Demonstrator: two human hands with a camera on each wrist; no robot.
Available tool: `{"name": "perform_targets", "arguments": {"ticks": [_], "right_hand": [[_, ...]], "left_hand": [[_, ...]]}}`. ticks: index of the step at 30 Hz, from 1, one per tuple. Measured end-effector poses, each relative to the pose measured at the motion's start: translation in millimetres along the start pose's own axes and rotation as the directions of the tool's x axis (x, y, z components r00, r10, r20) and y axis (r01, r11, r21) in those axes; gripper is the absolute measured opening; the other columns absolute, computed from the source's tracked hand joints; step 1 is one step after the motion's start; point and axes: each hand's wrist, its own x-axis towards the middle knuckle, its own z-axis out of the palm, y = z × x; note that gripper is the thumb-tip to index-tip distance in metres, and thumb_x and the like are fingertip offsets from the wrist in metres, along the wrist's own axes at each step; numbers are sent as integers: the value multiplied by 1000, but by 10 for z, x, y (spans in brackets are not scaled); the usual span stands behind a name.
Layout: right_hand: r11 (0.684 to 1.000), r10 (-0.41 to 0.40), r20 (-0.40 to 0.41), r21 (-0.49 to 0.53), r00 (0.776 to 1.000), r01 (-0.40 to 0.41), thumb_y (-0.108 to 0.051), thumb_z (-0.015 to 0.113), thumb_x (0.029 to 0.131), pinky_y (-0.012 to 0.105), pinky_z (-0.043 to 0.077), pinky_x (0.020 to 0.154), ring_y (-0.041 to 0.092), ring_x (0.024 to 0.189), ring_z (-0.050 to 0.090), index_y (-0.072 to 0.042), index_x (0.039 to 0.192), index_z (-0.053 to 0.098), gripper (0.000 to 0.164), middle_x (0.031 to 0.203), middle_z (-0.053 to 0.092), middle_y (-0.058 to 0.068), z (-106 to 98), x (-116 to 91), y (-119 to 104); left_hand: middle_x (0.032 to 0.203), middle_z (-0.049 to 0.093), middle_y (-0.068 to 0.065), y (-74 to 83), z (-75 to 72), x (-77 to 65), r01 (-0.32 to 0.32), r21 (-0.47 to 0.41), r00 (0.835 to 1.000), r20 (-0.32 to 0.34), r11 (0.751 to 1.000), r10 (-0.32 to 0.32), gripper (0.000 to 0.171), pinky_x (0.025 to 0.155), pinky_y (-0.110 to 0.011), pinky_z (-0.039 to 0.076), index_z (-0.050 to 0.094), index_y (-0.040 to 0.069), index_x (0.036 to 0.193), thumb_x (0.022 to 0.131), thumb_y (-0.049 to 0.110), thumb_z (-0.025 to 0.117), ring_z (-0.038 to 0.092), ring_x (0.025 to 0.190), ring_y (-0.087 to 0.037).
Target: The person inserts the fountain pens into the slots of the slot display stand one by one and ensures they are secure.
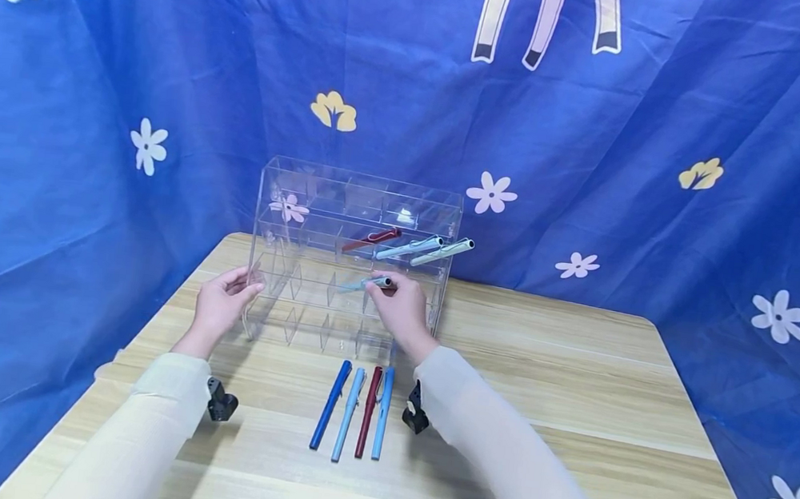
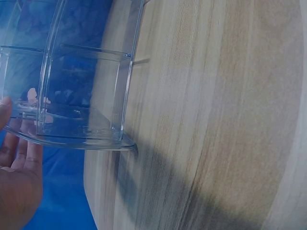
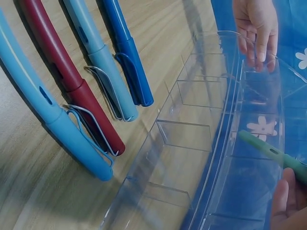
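A clear acrylic rack (image 1: pixel 371 178) with tiered, divided compartments stands on the table. My left hand (image 1: pixel 217 308) grips the rack's left side panel, thumb on one face and fingers behind it, as the left wrist view shows. Between thumb and fingers my right hand (image 1: pixel 402 306) pinches a light green pen (image 3: pixel 268 151), its far end reaching over a lower-tier compartment. In a tier above lean a dark red pen (image 1: pixel 372 240), a light blue pen (image 1: pixel 409 248) and a pale green pen (image 1: pixel 443 252), capped ends sticking out to the right.
Before the rack, a dark blue pen (image 1: pixel 331 405), a pale blue pen (image 1: pixel 349 415), a dark red pen (image 1: pixel 369 413) and a brighter blue pen (image 1: pixel 383 414) lie side by side on the wooden table (image 1: pixel 560 393). A blue patterned curtain (image 1: pixel 402 73) hangs behind.
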Motion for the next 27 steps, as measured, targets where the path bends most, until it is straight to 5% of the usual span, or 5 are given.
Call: {"name": "perform_targets", "arguments": {"ticks": [13,19,27], "right_hand": [[999,-20,19,-37,1000,20,-21,69,89,21,54,68,11,82,65,-12,111,72,23,98,71,2,11,2,-16],[998,-25,21,-57,999,26,-22,69,90,22,53,66,12,80,64,-12,111,72,23,97,71,2,7,4,-20],[996,32,44,-90,999,-28,-26,69,90,20,45,50,9,65,56,-15,111,72,24,89,70,0,-23,25,-3]], "left_hand": [[122,58,-27,-1,0,-1,-6,7,1000,-12,1000,6,47,82,-7,46,51,-8,131,92,14,65,56,113,-31],[122,57,-27,-23,6,13,-15,-1,1000,-10,1000,15,47,82,-7,46,51,-8,131,92,14,65,54,115,-36],[123,57,-27,-18,0,3,-11,-8,1000,-4,1000,11,48,81,-6,45,50,-8,132,92,15,65,55,115,-34]]}}
